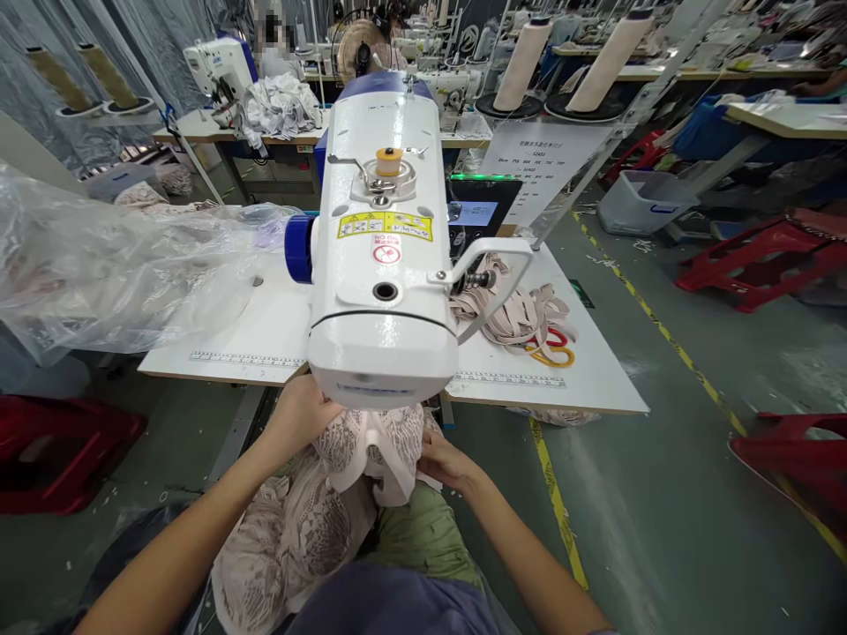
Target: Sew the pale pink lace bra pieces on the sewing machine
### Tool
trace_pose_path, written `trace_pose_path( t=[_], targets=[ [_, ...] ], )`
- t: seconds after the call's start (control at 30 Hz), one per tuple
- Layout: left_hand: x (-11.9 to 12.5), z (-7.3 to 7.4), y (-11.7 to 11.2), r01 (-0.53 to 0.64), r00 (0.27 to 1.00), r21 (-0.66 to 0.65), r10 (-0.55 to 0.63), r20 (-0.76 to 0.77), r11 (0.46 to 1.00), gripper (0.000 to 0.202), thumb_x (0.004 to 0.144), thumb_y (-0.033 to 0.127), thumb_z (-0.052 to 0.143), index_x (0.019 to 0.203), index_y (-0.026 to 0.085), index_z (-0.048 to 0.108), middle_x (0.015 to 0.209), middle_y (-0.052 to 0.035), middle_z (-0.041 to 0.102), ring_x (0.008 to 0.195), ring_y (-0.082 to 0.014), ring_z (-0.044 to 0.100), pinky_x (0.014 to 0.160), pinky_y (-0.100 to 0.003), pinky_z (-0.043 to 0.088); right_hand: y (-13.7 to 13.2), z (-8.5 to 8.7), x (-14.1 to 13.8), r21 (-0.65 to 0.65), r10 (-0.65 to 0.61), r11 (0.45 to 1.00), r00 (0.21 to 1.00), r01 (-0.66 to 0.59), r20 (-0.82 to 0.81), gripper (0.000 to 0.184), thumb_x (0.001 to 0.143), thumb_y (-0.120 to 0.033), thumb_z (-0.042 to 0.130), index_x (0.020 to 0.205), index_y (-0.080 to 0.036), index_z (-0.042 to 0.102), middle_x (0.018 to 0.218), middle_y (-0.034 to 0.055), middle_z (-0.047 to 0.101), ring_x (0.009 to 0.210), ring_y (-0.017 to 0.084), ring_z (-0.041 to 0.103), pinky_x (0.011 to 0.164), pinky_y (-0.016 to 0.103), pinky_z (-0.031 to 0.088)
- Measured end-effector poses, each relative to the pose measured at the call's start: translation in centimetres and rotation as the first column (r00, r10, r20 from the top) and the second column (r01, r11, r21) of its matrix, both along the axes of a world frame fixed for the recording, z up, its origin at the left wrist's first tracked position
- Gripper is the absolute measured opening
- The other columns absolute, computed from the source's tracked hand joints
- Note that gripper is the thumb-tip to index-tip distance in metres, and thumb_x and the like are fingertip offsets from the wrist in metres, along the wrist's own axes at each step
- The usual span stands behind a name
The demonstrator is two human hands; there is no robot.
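A white sewing machine (384,282) with a blue handwheel stands in front of me, its head hiding the needle area. Just under its near end is a beige lace bra (371,450), gripped from both sides. My left hand (301,413) is closed on its left edge, fingertips partly behind the machine head. On the opposite edge my right hand (445,460) pinches the fabric between thumb and fingers. More lace bras (291,538) lie in a pile on my lap, below my left forearm.
Beige straps (516,309) and scissors (552,348) with red and yellow handles lie on the white table (588,370) at right. A clear plastic bag (132,265) covers the left side. Red stools (59,450) stand on the floor. Thread cones (522,66) rise behind.
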State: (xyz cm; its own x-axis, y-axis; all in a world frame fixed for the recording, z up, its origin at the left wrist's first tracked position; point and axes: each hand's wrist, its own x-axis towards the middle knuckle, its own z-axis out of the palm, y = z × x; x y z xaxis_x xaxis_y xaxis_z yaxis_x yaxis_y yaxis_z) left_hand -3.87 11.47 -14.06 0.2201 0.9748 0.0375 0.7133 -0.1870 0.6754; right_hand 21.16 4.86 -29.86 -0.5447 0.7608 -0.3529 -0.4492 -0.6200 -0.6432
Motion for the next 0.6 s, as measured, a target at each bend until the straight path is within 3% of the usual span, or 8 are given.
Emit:
trace_pose_path(
  t=[0.1, 0.2, 0.37, 0.5, 0.6],
  targets=[
    [0.4, 0.4, -0.3, 0.052, 0.997, -0.036, -0.054, -0.054, 0.998, 0.035, 0.078, 0.032, 0.065, 0.056, 0.023, 0.04, 0.048, 0.002, 0.036, 0.049, -0.016, 0.039, 0.05, -0.027, 0.024, -0.7, -0.4, 0.4, -0.075, -0.115, 0.991, 0.993, 0.114, -0.008, 0.059, 0.062, -0.035, 0.091, 0.114, -0.02, 0.067, 0.113, 0.0129, 0.074, 0.111, 0.033, 0.067, 0.097, 0.046, 0.051],
    [0.5, 0.5, -0.5, 0.063, 0.995, -0.037, -0.065, -0.072, 0.997, 0.03, 0.08, 0.029, 0.063, 0.057, 0.023, 0.044, 0.048, 0.0015, 0.039, 0.052, -0.0183, 0.045, 0.05, -0.028, 0.027, -0.9, -0.3, 0.7, -0.1, -0.204, 0.974, 0.979, 0.204, 0.005, 0.047, 0.065, -0.036, 0.088, 0.105, -0.022, 0.069, 0.102, 0.0103, 0.077, 0.104, 0.031, 0.07, 0.093, 0.043, 0.054],
    [-0.2, 0.5, -0.9, 0.09, 0.99, -0.001, -0.09, -0.107, 0.996, 0.017, 0.089, 0.034, 0.054, 0.078, 0.022, 0.06, 0.066, -0.0037, 0.06, 0.068, -0.0231, 0.06, 0.057, -0.03, 0.041, -0.8, 0.6, 1.9, -0.16, -0.279, 0.946, 0.96, 0.281, 0.033, 0.034, 0.064, -0.035, 0.088, 0.089, -0.019, 0.072, 0.082, 0.0074, 0.078, 0.086, 0.028, 0.074, 0.085, 0.041, 0.056],
    [-0.7, 0.8, -3.2, 0.033, 0.988, 0.114, -0.015, -0.155, 0.993, 0.024, 0.094, 0.036, 0.053, 0.112, 0.021, 0.058, 0.103, -0.0101, 0.065, 0.099, -0.0268, 0.063, 0.073, -0.034, 0.052, -1.0, 3.1, 4.5, -0.145, -0.415, 0.895, 0.907, 0.422, 0.076, 0.033, 0.064, -0.035, 0.09, 0.091, -0.024, 0.074, 0.087, 0.0003, 0.078, 0.077, 0.018, 0.072, 0.078, 0.03, 0.056],
    [0.3, 1.4, -6.7, 0.083, 0.995, 0.291, -0.065, -0.072, 0.953, 0.022, 0.095, 0.026, 0.053, 0.116, 0.021, 0.055, 0.111, -0.0105, 0.063, 0.108, -0.0235, 0.062, 0.084, -0.034, 0.054, -1.8, 6.5, 5.2, 0.017, -0.422, 0.904, 0.887, 0.426, 0.186, 0.028, 0.064, -0.038, 0.09, 0.082, -0.022, 0.076, 0.075, -0.0003, 0.076, 0.061, 0.015, 0.067, 0.062, 0.024, 0.053]
  ],
)
